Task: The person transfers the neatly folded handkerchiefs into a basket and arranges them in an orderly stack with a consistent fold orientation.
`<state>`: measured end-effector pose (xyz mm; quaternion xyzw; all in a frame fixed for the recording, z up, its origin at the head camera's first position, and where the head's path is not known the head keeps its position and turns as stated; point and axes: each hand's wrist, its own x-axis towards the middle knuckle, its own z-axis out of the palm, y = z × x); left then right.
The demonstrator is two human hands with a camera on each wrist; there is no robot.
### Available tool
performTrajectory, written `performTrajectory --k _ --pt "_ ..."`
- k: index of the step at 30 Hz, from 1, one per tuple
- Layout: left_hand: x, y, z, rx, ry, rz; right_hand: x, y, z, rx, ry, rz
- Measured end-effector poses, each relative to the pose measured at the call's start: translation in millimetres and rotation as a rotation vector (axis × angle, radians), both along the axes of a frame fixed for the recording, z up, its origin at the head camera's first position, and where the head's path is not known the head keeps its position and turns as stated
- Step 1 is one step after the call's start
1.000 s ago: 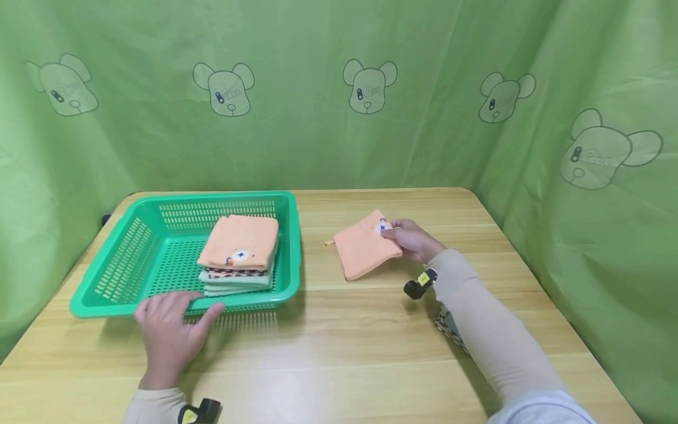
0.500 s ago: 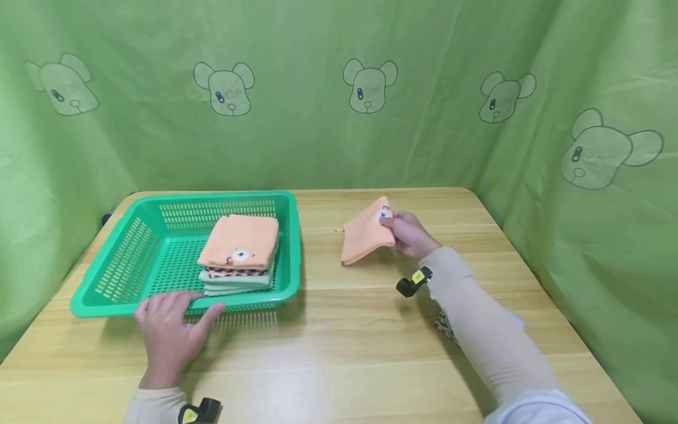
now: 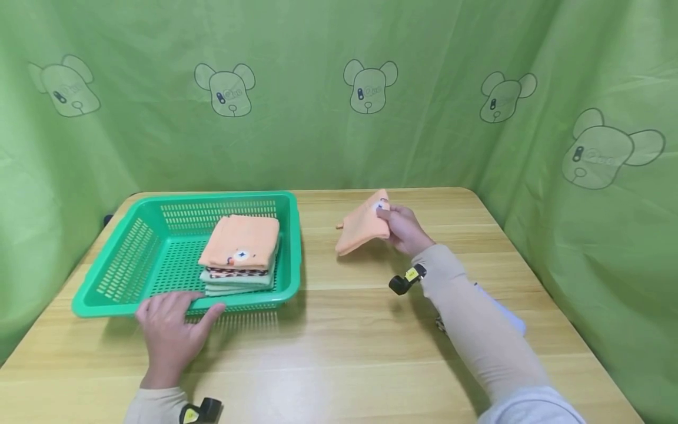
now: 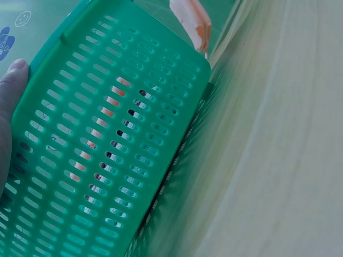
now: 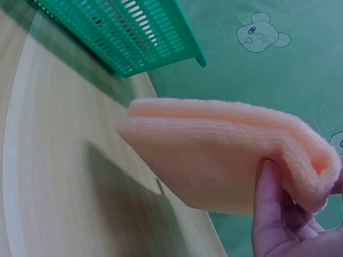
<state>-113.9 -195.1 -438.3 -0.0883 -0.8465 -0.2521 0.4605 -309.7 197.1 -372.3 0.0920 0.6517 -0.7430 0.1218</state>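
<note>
In the head view my right hand pinches a folded peach-orange towel by its right edge, with the thumb on its bear print. The right wrist view has this towel raised off the table, its folded layers showing and its shadow below. My left hand grips the front rim of a green plastic basket, fingers over the rim and thumb on the near side. Inside the basket's right half a second folded peach towel tops a stack, above a dark-patterned layer and pale green towels.
The wooden table carries everything. Under my right forearm lie a blue-purple item and a patterned cloth, both mostly hidden. A green curtain with bear-head prints stands behind and at both sides.
My right hand has moved slightly away from me and left, lifting and tilting the towel. More of the blue-purple item shows beside the forearm. The left hand has stayed on the basket rim.
</note>
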Motion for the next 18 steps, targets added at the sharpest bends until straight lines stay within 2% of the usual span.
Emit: performTrajectory --k 10,18 --pt "0.4 0.2 -1.7 0.005 -0.012 -0.004 2.3 -9 10.5 -0.059 0.029 -0.005" --pt "-0.1 0.4 -1.5 0.005 0.005 0.002 1.0 -16 19.0 -0.098 0.052 -0.010"
